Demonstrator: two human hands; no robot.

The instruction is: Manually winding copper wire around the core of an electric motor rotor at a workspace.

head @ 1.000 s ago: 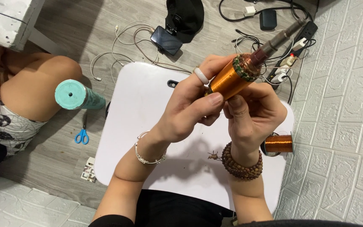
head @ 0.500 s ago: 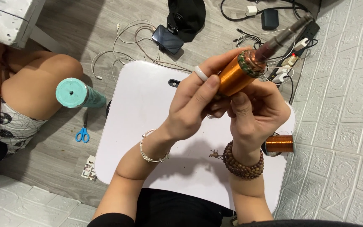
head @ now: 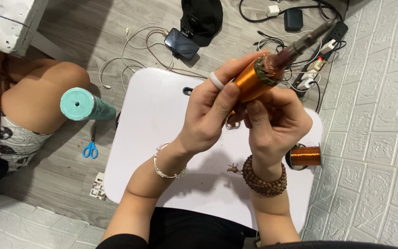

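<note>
A home floor used as a makeshift workshop: a low white tabletop [head: 153, 138] on grey wood-look flooring [head: 65, 184], charger cables [head: 134, 39] and a power strip [head: 332, 34] at the frame's top.

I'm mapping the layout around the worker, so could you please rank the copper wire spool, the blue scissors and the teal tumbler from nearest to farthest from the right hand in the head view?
From the right hand:
1. Copper wire spool, just below-right on the white table.
2. Teal tumbler, far left on the floor.
3. Blue scissors, far left, below the tumbler; these last two are nearly too close to call.

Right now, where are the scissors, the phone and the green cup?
scissors [head: 90, 149], head view, on the blue handles.
phone [head: 181, 44], head view, middle of its dark screen.
green cup [head: 77, 104], head view, on its round top.
</note>
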